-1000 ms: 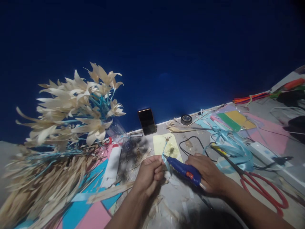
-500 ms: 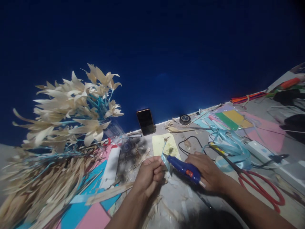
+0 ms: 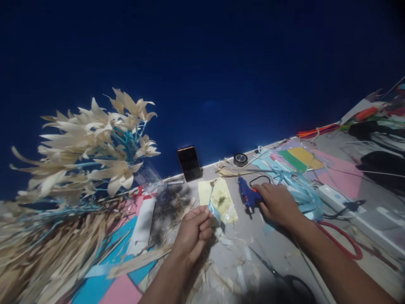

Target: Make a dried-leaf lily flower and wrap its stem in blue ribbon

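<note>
My left hand (image 3: 194, 228) is closed in a pinch on a light blue ribbon (image 3: 215, 214). The ribbon runs up along a thin stem, whose tip lies over a yellow paper (image 3: 205, 192) smeared with glue. To the right, my right hand (image 3: 280, 204) has its fingers closed at the handle of a blue glue gun (image 3: 247, 193), low over the table beside the yellow paper. Part of the handle is hidden by the fingers. Dark-handled scissors (image 3: 274, 270) lie nearer to me, partly in shadow.
Pale dried-leaf flowers (image 3: 120, 173) fill the left, above a heap of dry strips (image 3: 57, 245). A phone (image 3: 190, 164) leans on the blue wall. A round black item (image 3: 240, 159), coiled blue ribbon (image 3: 303, 196), red-handled scissors (image 3: 344, 238) and a white power strip (image 3: 335, 198) lie rightward.
My right hand has carried the glue gun away from the ribbon, rightward and farther back, and turned it. My left hand still pinches the ribbon. The view has shifted slightly.
</note>
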Motion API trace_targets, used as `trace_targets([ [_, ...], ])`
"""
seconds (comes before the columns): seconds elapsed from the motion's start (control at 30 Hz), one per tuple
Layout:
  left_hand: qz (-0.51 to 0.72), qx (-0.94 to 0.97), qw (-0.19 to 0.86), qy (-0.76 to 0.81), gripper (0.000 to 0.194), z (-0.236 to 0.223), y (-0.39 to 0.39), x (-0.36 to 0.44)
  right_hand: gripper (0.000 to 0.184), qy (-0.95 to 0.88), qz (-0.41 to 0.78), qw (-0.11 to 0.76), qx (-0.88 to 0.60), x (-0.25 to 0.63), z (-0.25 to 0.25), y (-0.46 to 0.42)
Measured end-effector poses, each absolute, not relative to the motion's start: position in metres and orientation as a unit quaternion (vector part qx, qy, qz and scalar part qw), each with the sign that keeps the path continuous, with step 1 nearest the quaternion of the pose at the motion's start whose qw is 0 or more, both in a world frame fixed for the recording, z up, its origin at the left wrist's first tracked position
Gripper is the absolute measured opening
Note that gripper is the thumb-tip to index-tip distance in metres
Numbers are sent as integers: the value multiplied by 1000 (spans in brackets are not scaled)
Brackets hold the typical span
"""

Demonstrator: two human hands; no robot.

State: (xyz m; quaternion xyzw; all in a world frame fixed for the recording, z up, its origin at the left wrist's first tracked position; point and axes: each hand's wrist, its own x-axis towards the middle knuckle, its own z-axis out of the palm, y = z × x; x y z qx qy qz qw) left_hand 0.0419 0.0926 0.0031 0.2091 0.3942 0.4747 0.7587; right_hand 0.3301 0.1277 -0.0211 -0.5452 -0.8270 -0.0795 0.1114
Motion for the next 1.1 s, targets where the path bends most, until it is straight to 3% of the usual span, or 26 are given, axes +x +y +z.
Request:
trace_targets([
  [0.33, 474, 200, 765, 387, 38, 8, 91, 44, 60, -889, 50, 104, -443, 325, -23, 128],
  [0.43, 463, 208, 773, 380, 36, 8, 90, 44, 65, -883, 100, 170, -426, 330, -18, 124],
  [0.5, 453, 214, 777, 381, 35, 10, 87, 46, 50, -863, 141, 251, -415, 326, -12, 119],
  [0.6, 426, 220, 788, 386, 35, 15, 81, 52, 20, -779, 276, 358, -435, 307, 1, 108],
  [0.7, 415, 233, 786, 395, 37, 21, 74, 59, 23, -652, 486, 371, -449, 280, 13, 97],
  [0.8, 407, 255, 779, 403, 35, 26, 69, 63, 32, -531, 602, 398, -444, 256, 19, 91],
  [0.97, 399, 246, 794, 387, 30, 31, 67, 60, 35, -448, 615, 493, -422, 235, 18, 92],
  [1.1, 396, 224, 824, 338, 29, 32, 66, 58, 35, -441, 612, 512, -412, 231, 14, 93],
])
